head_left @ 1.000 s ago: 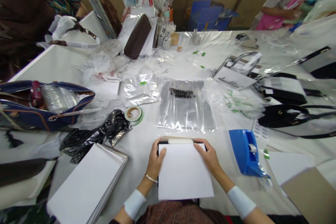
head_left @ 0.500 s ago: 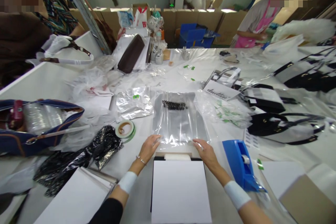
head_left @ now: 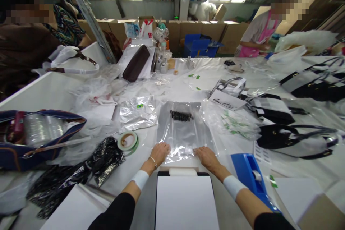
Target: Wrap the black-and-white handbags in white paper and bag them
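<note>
A clear plastic bag (head_left: 185, 137) lies flat on the table in front of me, its lower edge towards me. My left hand (head_left: 160, 153) is closed at the bag's lower left corner, fingers bent down onto the film. At the lower right part, my right hand (head_left: 207, 157) also grips the bag's edge, its fingertips pointing inward. A black coiled item (head_left: 181, 115) shows at the upper part of the bag; whether it is inside or beneath I cannot tell. Just below my hands sits a black item topped by a white sheet (head_left: 187, 203), with a white roll-like piece (head_left: 183, 172) at its far end.
To the right stands a blue tape dispenser (head_left: 252, 178), with black-and-white handbags (head_left: 293, 140) beyond. On the left are a tape roll (head_left: 127, 141), crumpled black plastic (head_left: 104, 160) and a navy bag (head_left: 51, 140). Two people (head_left: 256, 36) are across the table and at far left.
My hands have come closer together along the bag's near edge, with the fingers now lower on the film. The view has tilted up slightly, so the table appears lower.
</note>
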The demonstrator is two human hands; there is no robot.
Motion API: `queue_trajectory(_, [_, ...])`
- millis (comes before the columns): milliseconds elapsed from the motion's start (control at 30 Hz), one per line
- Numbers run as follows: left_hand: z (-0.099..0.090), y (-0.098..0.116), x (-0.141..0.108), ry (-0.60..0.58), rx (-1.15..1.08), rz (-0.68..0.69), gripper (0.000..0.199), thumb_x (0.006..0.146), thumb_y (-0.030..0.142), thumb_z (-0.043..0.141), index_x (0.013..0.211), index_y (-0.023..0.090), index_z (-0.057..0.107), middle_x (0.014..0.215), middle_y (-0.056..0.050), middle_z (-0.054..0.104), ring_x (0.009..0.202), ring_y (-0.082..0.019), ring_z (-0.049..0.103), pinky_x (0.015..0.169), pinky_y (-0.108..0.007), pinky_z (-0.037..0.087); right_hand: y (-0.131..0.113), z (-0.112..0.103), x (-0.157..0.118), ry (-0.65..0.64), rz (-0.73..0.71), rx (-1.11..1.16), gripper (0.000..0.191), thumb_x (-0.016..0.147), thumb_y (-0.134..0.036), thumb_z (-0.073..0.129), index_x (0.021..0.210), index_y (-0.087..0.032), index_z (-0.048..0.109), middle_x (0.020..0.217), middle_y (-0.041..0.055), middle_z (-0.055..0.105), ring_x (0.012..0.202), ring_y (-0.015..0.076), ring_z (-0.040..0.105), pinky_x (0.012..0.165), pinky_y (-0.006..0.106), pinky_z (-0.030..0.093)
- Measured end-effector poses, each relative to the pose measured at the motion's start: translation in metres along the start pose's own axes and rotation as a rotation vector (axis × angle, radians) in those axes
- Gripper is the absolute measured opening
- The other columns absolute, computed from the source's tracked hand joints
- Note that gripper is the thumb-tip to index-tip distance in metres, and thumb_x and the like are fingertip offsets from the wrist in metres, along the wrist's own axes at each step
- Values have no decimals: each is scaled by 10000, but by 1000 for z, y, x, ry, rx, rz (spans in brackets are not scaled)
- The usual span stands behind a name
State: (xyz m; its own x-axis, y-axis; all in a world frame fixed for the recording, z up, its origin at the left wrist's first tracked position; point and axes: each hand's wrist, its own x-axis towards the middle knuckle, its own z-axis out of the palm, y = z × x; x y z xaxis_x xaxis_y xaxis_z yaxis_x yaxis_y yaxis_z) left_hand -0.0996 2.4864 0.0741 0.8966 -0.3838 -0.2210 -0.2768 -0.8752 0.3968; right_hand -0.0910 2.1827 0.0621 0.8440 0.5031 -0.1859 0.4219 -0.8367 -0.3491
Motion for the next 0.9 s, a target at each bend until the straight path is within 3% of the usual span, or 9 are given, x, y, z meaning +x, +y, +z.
queue_trajectory(100, [-7,8,2,47,-26,88,297,916,330,602,1191,217,586,1227,-104,634,1172,-267,558,1010,-412,429,0,-12,6,9,-24,22,356,1001,-246,369,1041,-205,721,980,108,736,965,257,652,878,371,485])
queue_trajectory(167, [-9,13,8,43,-27,155,323,911,286,605,1227,224,585,1278,-109,628,1220,-267,547,1035,-413,422,-1,-21,9,24,-47,39,362,1009,-276,370,992,-205,725,977,101,732,966,245,649,876,354,491])
queue_trajectory(233, [-9,17,15,19,-11,152,222,944,205,508,1114,197,650,1138,-129,689,1129,-273,604,996,-429,442,-1,-31,11,42,-58,47,340,1003,-278,391,968,-205,722,984,96,728,969,237,645,886,348,491])
queue_trajectory(333, [-10,23,24,21,6,89,301,972,176,390,958,150,690,930,-167,712,958,-295,655,904,-460,473,-5,-41,12,64,-45,32,264,959,-241,462,920,-196,719,938,102,721,943,256,642,875,376,494])
queue_trajectory(400, [-11,28,27,37,5,76,322,989,227,381,981,141,691,945,-178,714,963,-302,656,898,-463,478,-9,-44,12,74,-35,23,238,941,-234,486,895,-195,716,893,98,714,913,261,642,851,381,498])
queue_trajectory(533, [-13,34,30,61,10,145,283,954,347,547,1174,200,649,1111,-112,716,1098,-254,638,968,-391,469,-13,-48,14,112,-3,23,318,999,-285,402,971,-198,707,961,91,716,940,233,642,869,348,494])
queue_trajectory(667, [-9,34,33,35,88,91,222,968,215,494,967,164,710,907,-113,742,916,-242,692,850,-380,497,-13,-55,14,115,27,5,362,1010,-270,368,963,-177,715,954,107,720,954,248,638,891,379,486])
queue_trajectory(833, [-8,44,41,51,113,11,250,974,267,506,926,145,719,884,-136,742,874,-255,699,790,-371,491,-40,-60,19,62,-70,-122,308,957,-267,527,1231,-192,645,1161,107,705,1099,274,611,949,407,464])
queue_trajectory(900, [-10,50,43,58,115,4,236,968,282,524,924,154,718,887,-126,741,886,-251,694,794,-361,483,-51,-59,23,0,-68,-186,245,963,-207,494,1091,-186,703,1052,106,731,1038,264,639,909,386,471])
